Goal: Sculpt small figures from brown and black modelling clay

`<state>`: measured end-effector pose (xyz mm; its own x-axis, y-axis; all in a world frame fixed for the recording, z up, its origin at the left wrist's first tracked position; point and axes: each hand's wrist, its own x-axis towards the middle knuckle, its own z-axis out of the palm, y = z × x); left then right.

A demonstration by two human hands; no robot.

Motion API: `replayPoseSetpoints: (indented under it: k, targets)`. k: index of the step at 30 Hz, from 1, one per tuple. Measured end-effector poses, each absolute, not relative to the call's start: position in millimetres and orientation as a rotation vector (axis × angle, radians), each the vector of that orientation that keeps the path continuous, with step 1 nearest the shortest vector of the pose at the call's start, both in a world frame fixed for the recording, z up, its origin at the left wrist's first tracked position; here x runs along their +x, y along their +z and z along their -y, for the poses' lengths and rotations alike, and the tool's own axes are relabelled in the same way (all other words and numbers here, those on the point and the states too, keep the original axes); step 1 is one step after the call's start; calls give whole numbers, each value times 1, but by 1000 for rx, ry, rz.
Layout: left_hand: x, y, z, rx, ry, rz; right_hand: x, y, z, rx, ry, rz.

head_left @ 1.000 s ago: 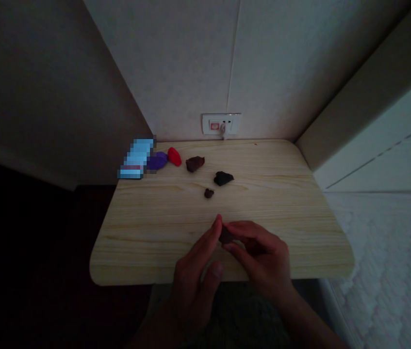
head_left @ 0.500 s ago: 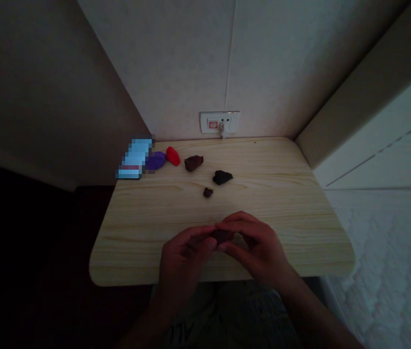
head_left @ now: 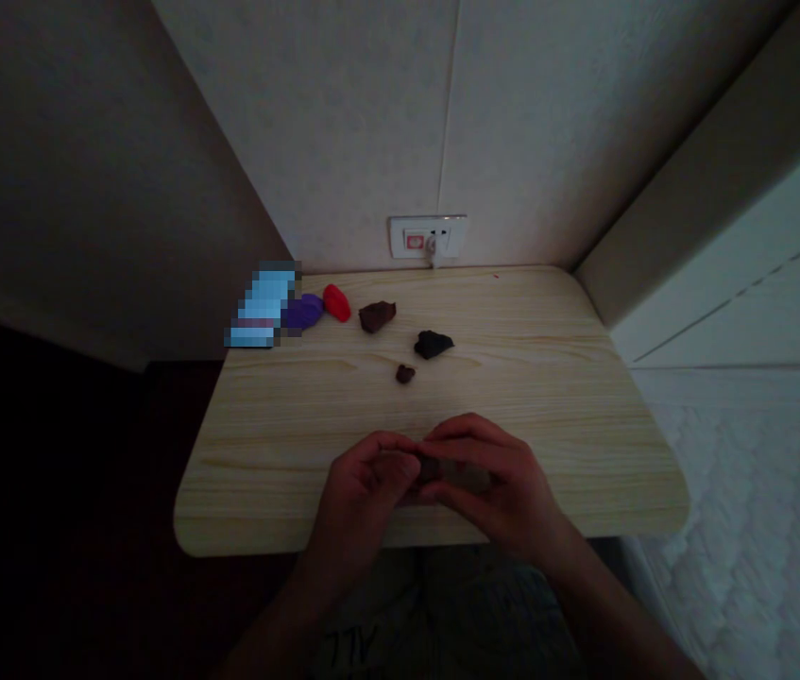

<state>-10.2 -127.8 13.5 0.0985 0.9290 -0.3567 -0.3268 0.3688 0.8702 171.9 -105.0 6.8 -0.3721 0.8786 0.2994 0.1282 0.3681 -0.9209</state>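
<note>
We had a dark lump (head_left: 428, 467) between our hands, on the near side of the black lump (head_left: 433, 345) that lay on the wooden table (head_left: 548, 397). Our left hand (head_left: 353, 496) had its thumb and fingertips drawn narrow against one side of the held lump, and our right hand (head_left: 517, 482) pinched the other side, its thumb and forefinger bowed apart behind the tips. We judged this to be a step of working the soft-looking stuff by fingertip, though its exact shape was too dim to tell; the next move called for a light, even pinch from both sides, lest it bend or tear. The small brown piece (head_left: 405, 374) sat near the black lump, to its left and a little closer to us. Beyond the black lump and to its left lay the reddish-brown lump (head_left: 378, 316), then the red piece (head_left: 337, 303), and farther left the purple piece (head_left: 305, 312), beside a blurred-out pale blue thing (head_left: 263, 309). We could make out no container, and all the loose pieces rested straight on the wood.
</note>
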Motion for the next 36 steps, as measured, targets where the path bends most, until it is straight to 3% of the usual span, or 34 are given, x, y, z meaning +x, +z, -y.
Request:
replayPoseSetpoints:
  k: [36]
  targets:
    - [-11, 17, 135, 953, 1175, -1130, 171, 2, 109, -827, 1158, 1583]
